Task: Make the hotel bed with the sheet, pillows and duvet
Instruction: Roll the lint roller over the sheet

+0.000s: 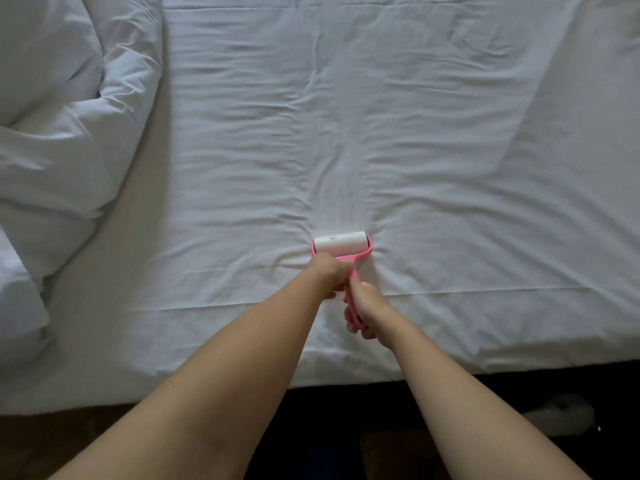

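A white sheet (415, 133) covers the mattress, wrinkled along its middle. On it, near the front edge, lies the white roll of a pink lint roller (340, 244). My left hand (330, 271) grips the pink handle just behind the roll. My right hand (369, 311) holds the handle's rear end, fingers curled round it. The white duvet (65, 133) lies bunched in folds on the left side of the bed. No pillow is in view.
The bed's front edge (450, 370) runs across the lower frame, with dark floor below it. A pale slipper-like object (559, 414) lies on the floor at the lower right.
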### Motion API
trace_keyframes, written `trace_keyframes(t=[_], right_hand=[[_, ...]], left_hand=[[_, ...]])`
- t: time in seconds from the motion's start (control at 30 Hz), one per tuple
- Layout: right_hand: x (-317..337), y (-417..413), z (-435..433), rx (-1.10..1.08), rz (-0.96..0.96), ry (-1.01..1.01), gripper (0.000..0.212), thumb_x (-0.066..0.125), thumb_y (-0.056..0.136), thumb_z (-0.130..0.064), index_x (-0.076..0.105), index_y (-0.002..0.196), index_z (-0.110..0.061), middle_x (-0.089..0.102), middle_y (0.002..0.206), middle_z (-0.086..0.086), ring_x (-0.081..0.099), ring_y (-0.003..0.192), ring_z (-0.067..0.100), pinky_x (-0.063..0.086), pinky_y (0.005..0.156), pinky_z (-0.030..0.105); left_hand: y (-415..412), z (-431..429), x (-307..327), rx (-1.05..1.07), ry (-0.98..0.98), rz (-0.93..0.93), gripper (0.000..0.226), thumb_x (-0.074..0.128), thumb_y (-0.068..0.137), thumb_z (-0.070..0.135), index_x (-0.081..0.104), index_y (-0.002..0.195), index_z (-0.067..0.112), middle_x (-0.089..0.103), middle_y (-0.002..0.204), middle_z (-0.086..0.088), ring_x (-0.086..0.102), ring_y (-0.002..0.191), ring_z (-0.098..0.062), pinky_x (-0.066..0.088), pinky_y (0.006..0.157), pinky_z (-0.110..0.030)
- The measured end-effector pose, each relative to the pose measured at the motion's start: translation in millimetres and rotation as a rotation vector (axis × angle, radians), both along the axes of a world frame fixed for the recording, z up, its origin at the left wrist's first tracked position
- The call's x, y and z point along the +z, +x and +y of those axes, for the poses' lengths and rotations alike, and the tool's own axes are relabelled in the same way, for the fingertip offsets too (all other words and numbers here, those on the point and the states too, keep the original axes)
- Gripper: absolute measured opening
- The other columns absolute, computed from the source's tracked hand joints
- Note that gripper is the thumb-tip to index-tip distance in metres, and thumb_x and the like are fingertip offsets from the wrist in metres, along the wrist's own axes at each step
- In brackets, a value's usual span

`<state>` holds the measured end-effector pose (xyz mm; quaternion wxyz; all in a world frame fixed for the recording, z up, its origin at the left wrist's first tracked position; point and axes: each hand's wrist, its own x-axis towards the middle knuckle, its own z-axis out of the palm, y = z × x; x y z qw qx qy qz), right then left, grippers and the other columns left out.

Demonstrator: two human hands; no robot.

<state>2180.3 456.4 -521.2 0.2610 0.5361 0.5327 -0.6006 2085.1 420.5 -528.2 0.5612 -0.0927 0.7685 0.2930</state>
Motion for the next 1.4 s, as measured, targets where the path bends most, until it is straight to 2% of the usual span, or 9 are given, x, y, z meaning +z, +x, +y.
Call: trace_keyframes(t=[0.1, 0.37, 0.6, 0.8, 0.97, 1.1, 1.2, 1.3, 1.4], right_hand=[[9, 20, -11, -0.045, 0.03, 0.052, 0.064, 0.016, 0.094, -0.07, 0.047, 0.084, -0.015, 0.045, 0.056, 0.003, 0.041, 0.042, 0.016, 0.021, 0.04, 0.014], [16, 61, -2, -0.096, 0.027, 0.087, 0.061, 0.02, 0.096, -0.065, 0.05, 0.09, -0.013, 0.046, 0.052, 0.003, 0.042, 0.038, 0.015, 0.021, 0.041, 0.014], [3, 31, 26, 0.06, 0.013, -0.02, 0.065, 0.013, 0.094, -0.069, 0.049, 0.087, -0.015, 0.041, 0.054, 0.004, 0.038, 0.04, 0.016, 0.018, 0.04, 0.012], [1, -26, 80, 0.236, 0.0, -0.061, 0.054, 0.017, 0.097, -0.06, 0.045, 0.083, -0.016, 0.047, 0.061, 0.007, 0.043, 0.043, 0.017, 0.02, 0.042, 0.015], [-9, -73, 107, 0.353, 0.024, -0.073, 0.053, 0.018, 0.096, -0.061, 0.042, 0.085, -0.015, 0.046, 0.062, 0.007, 0.043, 0.046, 0.017, 0.02, 0.042, 0.016], [-18, -97, 112, 0.411, 0.196, 0.126, 0.06, 0.017, 0.095, -0.062, 0.049, 0.08, -0.013, 0.048, 0.058, 0.008, 0.047, 0.046, 0.021, 0.031, 0.042, 0.021], [-16, -90, 113, 0.542, 0.293, 0.311, 0.056, 0.021, 0.087, -0.066, 0.051, 0.067, -0.024, 0.053, 0.061, 0.002, 0.052, 0.06, 0.025, 0.045, 0.06, 0.038], [-8, -71, 118, 0.758, 0.227, 0.322, 0.054, 0.022, 0.085, -0.072, 0.051, 0.068, -0.03, 0.051, 0.062, -0.005, 0.05, 0.061, 0.022, 0.044, 0.064, 0.036], [-2, -61, 122, 0.848, 0.134, 0.249, 0.057, 0.023, 0.086, -0.072, 0.047, 0.071, -0.023, 0.053, 0.06, -0.002, 0.05, 0.052, 0.021, 0.041, 0.06, 0.033]], left_hand=[[17, -8, 4, -0.061, 0.015, 0.048, 0.025, 0.055, 0.091, 0.023, 0.062, 0.103, 0.002, 0.07, 0.102, -0.015, 0.067, 0.098, -0.026, 0.051, 0.078, -0.032], [60, 4, 5, -0.119, 0.11, 0.026, 0.027, 0.055, 0.09, 0.025, 0.064, 0.099, 0.001, 0.067, 0.088, -0.013, 0.064, 0.083, -0.027, 0.05, 0.071, -0.033], [40, 11, -13, 0.023, 0.054, 0.067, 0.028, 0.051, 0.091, 0.032, 0.063, 0.097, 0.007, 0.067, 0.087, -0.012, 0.063, 0.074, -0.026, 0.057, 0.077, -0.038], [-8, 48, -18, 0.188, 0.041, 0.075, 0.027, 0.052, 0.093, 0.029, 0.062, 0.107, 0.007, 0.064, 0.088, -0.011, 0.061, 0.079, -0.025, 0.051, 0.063, -0.03], [-47, 70, -25, 0.338, 0.021, 0.084, 0.027, 0.055, 0.093, 0.03, 0.062, 0.106, 0.008, 0.066, 0.093, -0.01, 0.063, 0.083, -0.025, 0.052, 0.066, -0.031], [-72, 79, -24, 0.422, 0.085, 0.158, 0.027, 0.054, 0.094, 0.028, 0.065, 0.103, 0.006, 0.066, 0.091, -0.011, 0.063, 0.084, -0.026, 0.054, 0.073, -0.037], [-63, 73, -12, 0.488, 0.115, 0.164, 0.026, 0.051, 0.097, 0.026, 0.063, 0.105, 0.005, 0.066, 0.096, -0.015, 0.064, 0.088, -0.028, 0.054, 0.077, -0.038], [-39, 63, -5, 0.557, 0.1, 0.05, 0.026, 0.049, 0.097, 0.024, 0.058, 0.115, 0.008, 0.069, 0.108, -0.013, 0.068, 0.092, -0.025, 0.053, 0.075, -0.035], [-23, 57, -2, 0.584, 0.054, -0.056, 0.019, 0.049, 0.092, 0.021, 0.064, 0.1, 0.012, 0.072, 0.103, -0.01, 0.069, 0.096, -0.021, 0.053, 0.081, -0.034]])
